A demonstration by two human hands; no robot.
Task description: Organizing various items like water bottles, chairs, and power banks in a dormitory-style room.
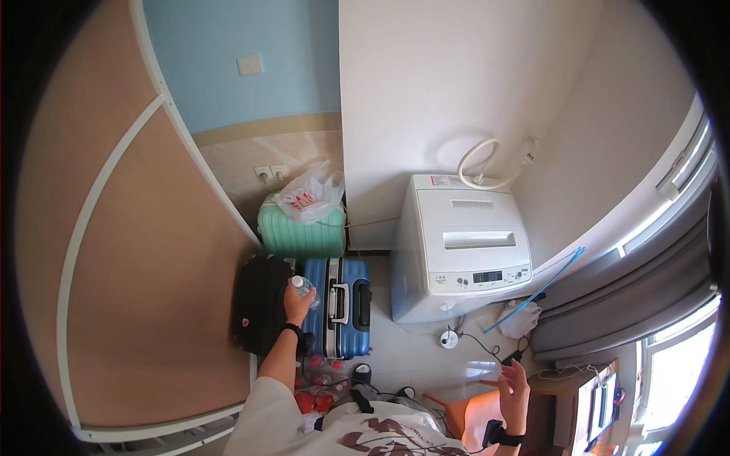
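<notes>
My left hand (297, 302) grips a clear plastic bottle (314, 297) with a white cap. The bottle is tilted, and my fingers hide part of it. Beneath that hand are a black suitcase (256, 308) on the left and a blue hard-shell suitcase (361, 285) with a silver frame and handle. My right hand (515, 393) is raised at the lower right, its fingers loosely bent and apart, with nothing in it. An orange chair (482, 413) stands just beside and below it.
A white Haier top-loading washing machine (467, 211) stands against the wall. Behind the suitcases, a mint-green suitcase (302, 239) bears a plastic bag (311, 194). Several red-capped bottles (319, 379) sit near my feet. Cords and a round power strip (449, 340) lie on the floor. A desk (562, 382) stands at right.
</notes>
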